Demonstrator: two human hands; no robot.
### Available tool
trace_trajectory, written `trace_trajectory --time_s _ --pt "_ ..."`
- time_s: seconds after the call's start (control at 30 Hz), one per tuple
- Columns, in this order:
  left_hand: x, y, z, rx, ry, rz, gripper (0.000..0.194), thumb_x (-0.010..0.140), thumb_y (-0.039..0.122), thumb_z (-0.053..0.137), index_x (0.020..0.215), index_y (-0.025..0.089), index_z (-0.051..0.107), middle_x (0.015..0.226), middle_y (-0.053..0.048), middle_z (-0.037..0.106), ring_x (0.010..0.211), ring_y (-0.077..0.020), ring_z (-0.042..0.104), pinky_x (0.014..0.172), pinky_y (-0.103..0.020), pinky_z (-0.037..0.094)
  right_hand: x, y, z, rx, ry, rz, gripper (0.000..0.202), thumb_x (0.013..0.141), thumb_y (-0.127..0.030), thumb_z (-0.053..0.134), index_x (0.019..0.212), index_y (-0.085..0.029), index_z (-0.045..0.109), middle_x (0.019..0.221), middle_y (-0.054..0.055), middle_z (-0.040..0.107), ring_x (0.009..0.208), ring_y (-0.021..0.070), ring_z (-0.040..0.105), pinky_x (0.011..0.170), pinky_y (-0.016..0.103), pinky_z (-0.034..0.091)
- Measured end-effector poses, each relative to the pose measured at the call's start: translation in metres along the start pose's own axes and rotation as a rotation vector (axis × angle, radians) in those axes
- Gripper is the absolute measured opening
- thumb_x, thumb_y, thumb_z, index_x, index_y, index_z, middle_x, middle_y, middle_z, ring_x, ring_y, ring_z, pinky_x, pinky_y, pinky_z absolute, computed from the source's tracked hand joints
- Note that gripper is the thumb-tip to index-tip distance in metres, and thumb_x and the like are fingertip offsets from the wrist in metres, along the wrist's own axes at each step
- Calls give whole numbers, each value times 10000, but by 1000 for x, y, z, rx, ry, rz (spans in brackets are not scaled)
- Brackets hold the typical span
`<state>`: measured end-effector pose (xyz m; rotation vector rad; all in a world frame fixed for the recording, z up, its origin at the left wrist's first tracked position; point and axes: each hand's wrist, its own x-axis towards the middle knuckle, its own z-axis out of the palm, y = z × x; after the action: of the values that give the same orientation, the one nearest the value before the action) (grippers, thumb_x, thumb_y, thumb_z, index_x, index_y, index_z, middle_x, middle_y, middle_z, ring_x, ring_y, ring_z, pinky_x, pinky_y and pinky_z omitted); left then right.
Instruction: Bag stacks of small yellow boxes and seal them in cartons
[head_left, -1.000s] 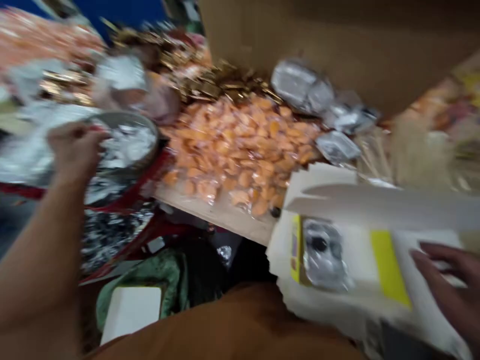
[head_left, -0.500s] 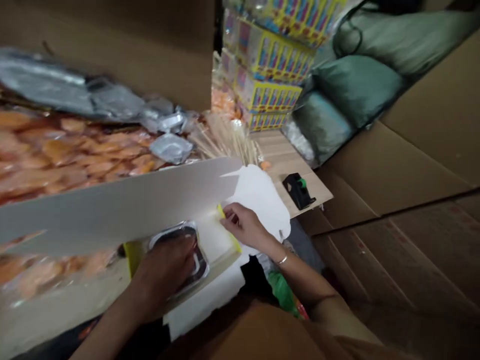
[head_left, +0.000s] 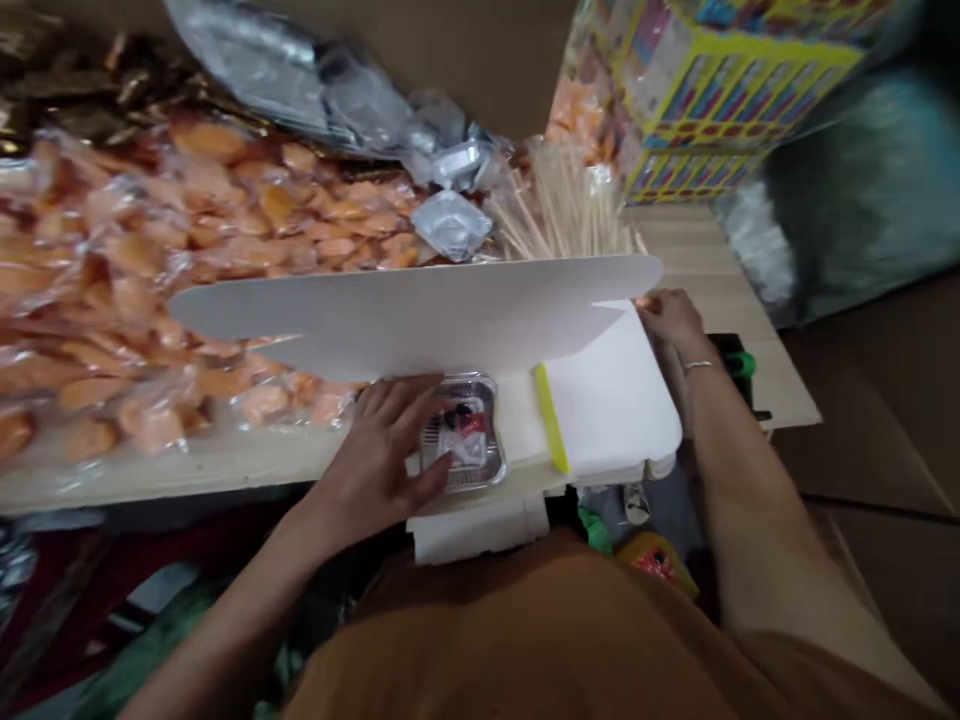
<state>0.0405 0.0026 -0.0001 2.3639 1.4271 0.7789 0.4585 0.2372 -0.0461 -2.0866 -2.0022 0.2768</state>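
Observation:
An unfolded white box with yellow edges lies at the table's front, its long back flap raised. Inside its left part sits a silver foil tray holding a small clear packet with red and black in it. My left hand rests at the tray's left side, fingers spread, some reaching over its rim. Beyond the white side flap, my right hand has its fingers closed at a small orange piece; the flap's edge and the fingers partly hide it.
Many orange pieces in clear wrappers cover the left of the table. Foil trays and thin wooden sticks lie behind the box. Yellow printed boxes are stacked at the back right. A black tape dispenser stands beyond my right wrist.
My right hand has left the box's yellow edge and moved away to the orange piece by the sticks. My left hand has drawn back from inside the tray. The view has swung left.

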Motion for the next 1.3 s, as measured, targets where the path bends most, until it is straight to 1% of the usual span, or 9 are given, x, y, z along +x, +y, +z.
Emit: trace_trajectory --time_s 0.07,0.2,0.33,0.57,0.7,0.87,1.0,1.2,1.3 --pt "-6 1 1 34 -24 -12 495 823 358 658 1301 254 583 1339 -148 623 1218 -353 566 1029 -572 420 -9 6 -5 -39 5 -14 159 855 -301 648 827 -146 629 1012 152 606 827 163 513 764 315 370" --pt "-16 6 20 200 -105 54 380 771 342 722 1142 290 656 1241 -107 690 1137 -346 605 1057 -628 367 -30 5 -25 -42 117 -28 183 798 -277 662 694 -209 527 868 70 586 710 155 488 683 312 362" --pt "-19 11 42 227 -86 84 153 797 365 707 927 287 686 1074 -79 725 1046 -317 625 998 -583 424 -28 -29 -34 371 302 45 245 696 -295 666 893 -213 544 802 11 611 683 159 534 642 285 412" --pt "5 22 59 190 -307 -130 330 839 417 689 1065 181 735 1129 -109 706 1034 -303 610 982 -538 460 31 -192 -11 645 -246 -510 233 695 -351 669 842 -175 626 840 7 635 764 156 561 712 268 425" --pt "-1 8 77 241 -336 -44 404 831 517 695 1068 193 746 1090 -115 709 1005 -295 602 908 -470 483 65 -302 27 449 -193 -854 41 787 -203 562 785 -177 594 787 9 621 755 157 539 696 259 385" --pt "-16 -9 111 335 -187 33 114 890 272 641 921 243 747 980 -65 693 911 -229 579 789 -367 461 92 -393 96 366 -151 -1141 111 792 -108 597 886 -166 601 1048 91 681 995 203 565 882 299 411" --pt "-14 -10 118 326 -182 28 125 857 202 641 911 241 747 931 -75 675 881 -228 568 769 -362 449 92 -393 114 728 -259 -819 202 747 -146 685 924 -170 588 1039 77 684 956 191 597 883 312 469" --pt "3 7 82 187 -377 -12 260 840 414 697 954 186 750 988 -112 693 973 -284 598 816 -417 491 61 -312 67 1382 -744 -398 447 658 -422 828 995 -214 621 942 28 718 850 176 666 788 312 578" --pt "10 16 64 130 -379 -91 263 798 375 731 970 177 730 1038 -110 694 1018 -312 602 863 -462 500 42 -276 46 1408 -673 -340 490 607 -448 878 973 -214 652 946 33 727 833 170 671 772 310 589"
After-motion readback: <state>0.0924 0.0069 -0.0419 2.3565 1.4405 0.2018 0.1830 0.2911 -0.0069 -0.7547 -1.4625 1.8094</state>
